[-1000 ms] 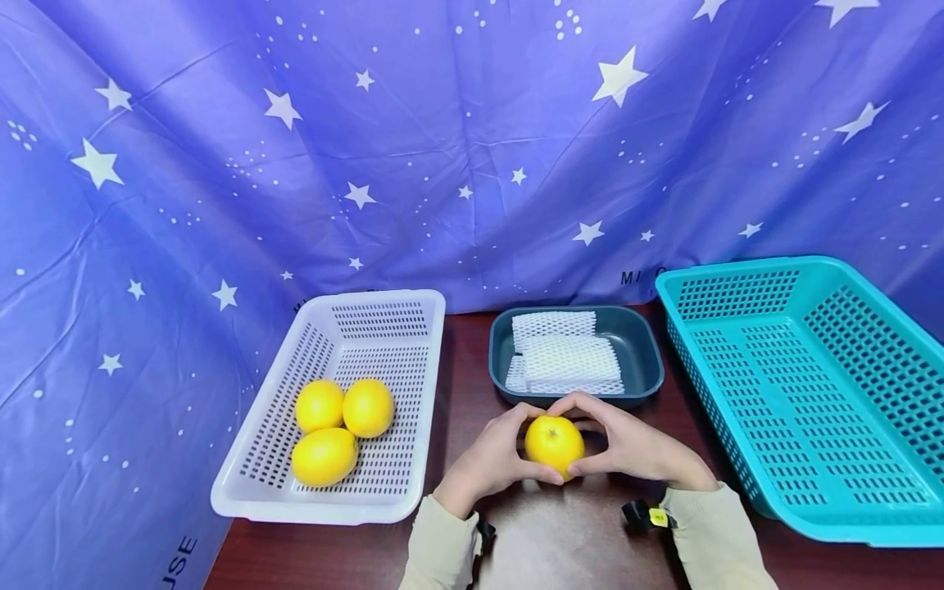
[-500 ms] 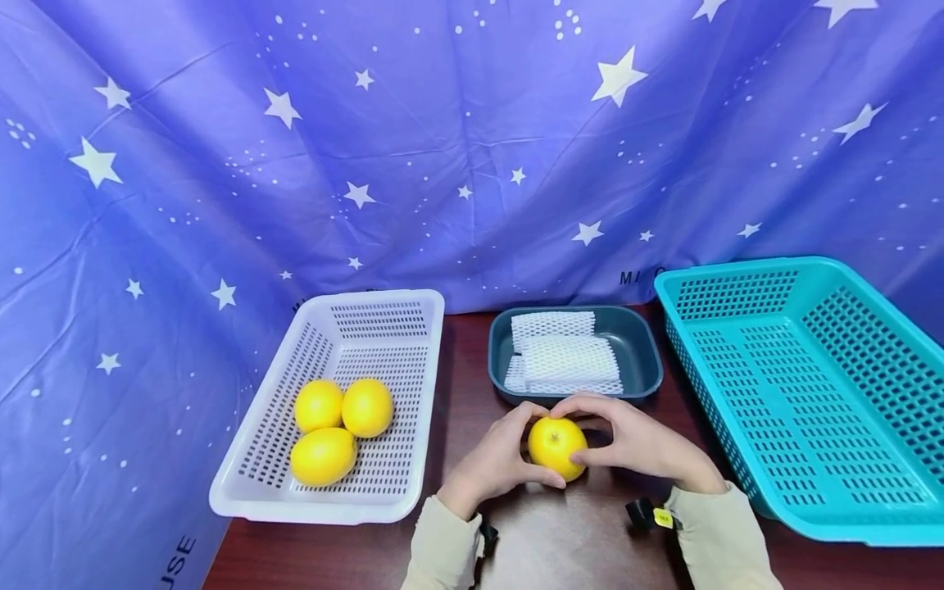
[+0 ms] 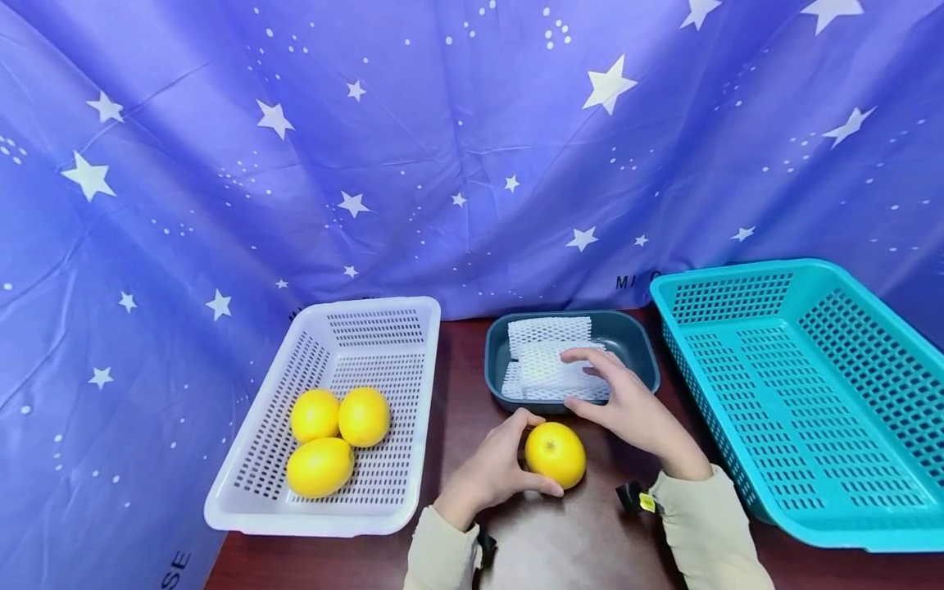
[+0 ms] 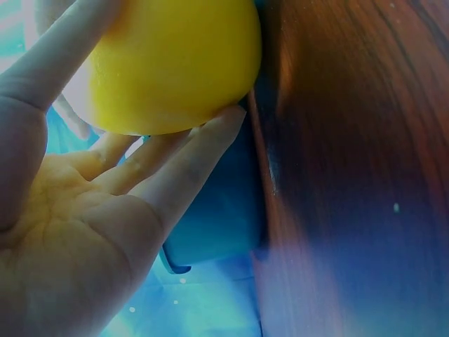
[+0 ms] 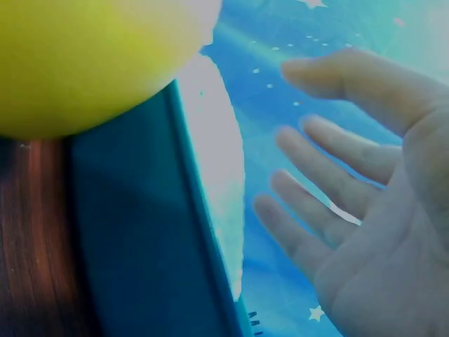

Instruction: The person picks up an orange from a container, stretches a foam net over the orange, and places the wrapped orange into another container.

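While near tray (image 3: 636,338), fruit (image 3: 556,456) between fingers (image 3: 520,417)

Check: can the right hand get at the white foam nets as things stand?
Likely yes: the right hand holds nothing, its fingers are over the open-topped dark tray that holds the white foam nets, and the left hand holds the yellow fruit outside it.

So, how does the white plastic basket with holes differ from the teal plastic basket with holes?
Contents: the white plastic basket holds three round yellow fruits; the teal plastic basket shows its bare bottom.
Place: the white one stands to the left of the left hand, the teal one to the right of the right hand.
Colour: one white, the other teal.
Both are open-topped, with perforated sides and bottoms.
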Motion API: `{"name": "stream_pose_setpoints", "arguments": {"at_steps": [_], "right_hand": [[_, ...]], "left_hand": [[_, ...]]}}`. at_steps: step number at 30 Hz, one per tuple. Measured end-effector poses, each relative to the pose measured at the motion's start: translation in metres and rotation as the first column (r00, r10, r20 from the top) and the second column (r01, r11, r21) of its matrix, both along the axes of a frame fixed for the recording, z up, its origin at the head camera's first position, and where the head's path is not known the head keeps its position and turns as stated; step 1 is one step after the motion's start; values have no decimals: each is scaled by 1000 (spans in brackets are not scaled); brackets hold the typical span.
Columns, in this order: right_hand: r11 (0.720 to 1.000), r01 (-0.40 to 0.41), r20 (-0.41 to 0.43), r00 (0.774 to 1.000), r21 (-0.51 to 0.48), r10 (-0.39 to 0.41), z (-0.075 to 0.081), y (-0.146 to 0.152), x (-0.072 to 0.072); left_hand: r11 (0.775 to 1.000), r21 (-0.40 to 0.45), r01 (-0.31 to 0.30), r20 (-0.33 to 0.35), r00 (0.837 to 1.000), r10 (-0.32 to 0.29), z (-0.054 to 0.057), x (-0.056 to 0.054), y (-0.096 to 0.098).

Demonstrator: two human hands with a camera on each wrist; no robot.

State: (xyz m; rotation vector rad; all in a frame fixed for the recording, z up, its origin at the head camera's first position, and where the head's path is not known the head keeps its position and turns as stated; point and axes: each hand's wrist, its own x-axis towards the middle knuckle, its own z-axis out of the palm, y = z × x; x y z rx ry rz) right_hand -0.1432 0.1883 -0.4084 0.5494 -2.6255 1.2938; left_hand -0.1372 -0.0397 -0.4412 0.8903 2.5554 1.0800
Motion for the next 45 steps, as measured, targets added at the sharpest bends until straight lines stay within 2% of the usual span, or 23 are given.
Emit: {"name": "stream_pose_setpoints", "arguments": {"at_steps": [5, 8, 25, 31, 37, 45], "right_hand": [[996, 72, -99, 993, 60, -66, -5, 0, -8], [991, 110, -119, 988, 79, -100, -10, 1, -12], [969, 225, -40, 974, 100, -223, -31, -5, -19], [958, 282, -56, 959, 51, -280, -33, -5, -19], [950, 311, -110, 945, 0, -309, -35, -5, -20], [937, 337, -165, 923, -89, -348, -28, -6, -15]], "left_hand": [[1000, 13, 10, -23, 1000, -10, 1, 0, 2], [1000, 12, 12, -19, 1000, -11, 1, 0, 3], [1000, -6, -9, 13, 1000, 9, 0, 0, 1], [1000, 1, -4, 3, 1000, 4, 1, 0, 2], [1000, 4, 6, -13, 1000, -6, 2, 0, 1], [1000, -16, 23, -19, 1000, -24, 6, 2, 1]]}}
